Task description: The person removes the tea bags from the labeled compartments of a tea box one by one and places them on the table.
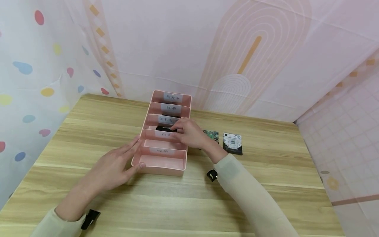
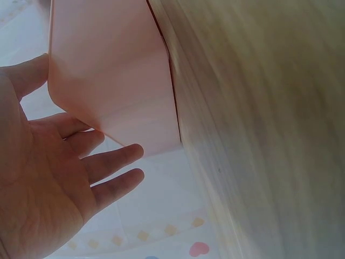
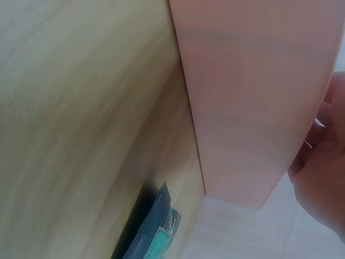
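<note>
Five compartments divide the pink box point(image 1: 161, 171) on the desk point(image 1: 266, 184), and a dark packet point(image 1: 163, 129) lies in the middle one, at the fingertips of the right hand point(image 1: 192, 133); whether they pinch or merely touch it, I cannot tell. If its edge snags on the nearer divider point(image 1: 150, 134), it could bend or sit crooked. The left hand point(image 1: 113, 167) is spread wide at the box's side and near corner, so a hard push could slide the box. Lowering the right hand might nudge the green packet point(image 1: 211, 134).
</note>
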`<state>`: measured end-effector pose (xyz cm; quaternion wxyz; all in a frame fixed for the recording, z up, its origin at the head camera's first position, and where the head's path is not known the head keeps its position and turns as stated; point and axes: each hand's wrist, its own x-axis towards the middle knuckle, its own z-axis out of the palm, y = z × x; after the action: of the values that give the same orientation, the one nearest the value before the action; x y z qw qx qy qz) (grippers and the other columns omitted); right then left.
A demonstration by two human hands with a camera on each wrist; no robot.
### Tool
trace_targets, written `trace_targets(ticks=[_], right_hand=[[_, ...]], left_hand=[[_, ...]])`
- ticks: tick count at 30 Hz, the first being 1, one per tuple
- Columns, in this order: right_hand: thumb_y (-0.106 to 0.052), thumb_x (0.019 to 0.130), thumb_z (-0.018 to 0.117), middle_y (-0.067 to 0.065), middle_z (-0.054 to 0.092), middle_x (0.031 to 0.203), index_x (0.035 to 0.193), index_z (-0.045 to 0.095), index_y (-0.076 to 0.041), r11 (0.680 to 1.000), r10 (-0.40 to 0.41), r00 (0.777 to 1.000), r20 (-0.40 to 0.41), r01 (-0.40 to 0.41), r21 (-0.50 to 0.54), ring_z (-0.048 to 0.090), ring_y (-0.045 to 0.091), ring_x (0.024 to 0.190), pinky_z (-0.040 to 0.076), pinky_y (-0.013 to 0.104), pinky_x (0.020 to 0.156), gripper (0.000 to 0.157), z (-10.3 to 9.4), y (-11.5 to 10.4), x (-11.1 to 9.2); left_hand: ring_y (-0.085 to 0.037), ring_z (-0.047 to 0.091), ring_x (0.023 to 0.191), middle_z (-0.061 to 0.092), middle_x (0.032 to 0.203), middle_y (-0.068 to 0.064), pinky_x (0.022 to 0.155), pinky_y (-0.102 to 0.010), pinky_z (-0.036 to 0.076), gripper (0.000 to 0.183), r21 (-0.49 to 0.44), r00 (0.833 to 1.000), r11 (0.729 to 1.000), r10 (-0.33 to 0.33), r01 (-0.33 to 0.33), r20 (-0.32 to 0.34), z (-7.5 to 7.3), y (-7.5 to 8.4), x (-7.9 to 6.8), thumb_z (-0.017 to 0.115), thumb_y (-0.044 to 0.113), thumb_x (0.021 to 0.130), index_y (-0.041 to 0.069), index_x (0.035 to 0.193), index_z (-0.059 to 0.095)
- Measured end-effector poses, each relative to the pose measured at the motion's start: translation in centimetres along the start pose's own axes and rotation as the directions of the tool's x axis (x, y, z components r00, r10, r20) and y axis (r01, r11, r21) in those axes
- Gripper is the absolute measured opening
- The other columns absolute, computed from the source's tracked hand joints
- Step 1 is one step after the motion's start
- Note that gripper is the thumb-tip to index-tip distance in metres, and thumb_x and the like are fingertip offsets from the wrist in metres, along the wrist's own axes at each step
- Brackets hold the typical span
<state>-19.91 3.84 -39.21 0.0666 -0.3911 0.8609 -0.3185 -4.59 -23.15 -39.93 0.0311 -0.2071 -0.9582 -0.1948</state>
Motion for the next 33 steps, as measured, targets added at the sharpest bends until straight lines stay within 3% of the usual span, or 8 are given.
trace_targets(ticks=[9,18,26,33], right_hand=[[-0.012,0.1,0.072,0.003,0.077,0.1,0.1,0.083,-0.004,0.998,-0.03,1.0,0.004,0.03,-0.058,0.064,0.018,0.103,0.047,0.036,0.1,0.014,0.19,0.1,0.21],[-0.012,0.1,0.072,0.002,0.077,0.099,0.099,0.083,-0.005,0.998,-0.015,1.0,-0.007,0.015,-0.067,0.064,0.018,0.103,0.044,0.041,0.105,0.013,0.19,-0.04,0.06],[-0.008,0.098,0.075,0.005,0.074,0.098,0.097,0.08,-0.004,0.998,0.041,0.998,-0.054,-0.038,0.052,0.066,0.02,0.096,0.052,0.028,0.086,0.006,0.36,-0.13,-0.1],[-0.008,0.096,0.077,0.004,0.074,0.1,0.097,0.08,-0.005,0.994,0.08,0.993,-0.083,-0.073,0.085,0.067,0.017,0.093,0.055,0.027,0.082,0.004,0.44,-0.44,-0.27]], left_hand=[[-0.049,0.057,0.131,0.036,0.166,-0.018,0.106,-0.063,0.047,0.077,-0.002,1.0,1.0,-0.012,0.012,-0.001,0.06,-0.01,-0.03,0.066,0.045,0.102,-0.001,0.158,0.042],[-0.049,0.057,0.131,0.037,0.165,-0.019,0.106,-0.063,0.047,0.076,-0.001,1.0,1.0,-0.004,0.004,-0.003,0.13,0.02,0.01,0.066,0.043,0.102,-0.001,0.158,0.042],[-0.049,0.059,0.129,0.038,0.165,-0.018,0.105,-0.063,0.048,0.076,0.0,1.0,1.0,-0.004,0.004,-0.005,0.27,-0.1,0.07,0.068,0.042,0.101,-0.001,0.158,0.042],[-0.048,0.059,0.129,0.039,0.164,-0.019,0.104,-0.063,0.049,0.076,0.004,1.0,1.0,0.001,-0.001,-0.003,0.3,-0.16,0.06,0.068,0.042,0.101,0.0,0.159,0.042]])
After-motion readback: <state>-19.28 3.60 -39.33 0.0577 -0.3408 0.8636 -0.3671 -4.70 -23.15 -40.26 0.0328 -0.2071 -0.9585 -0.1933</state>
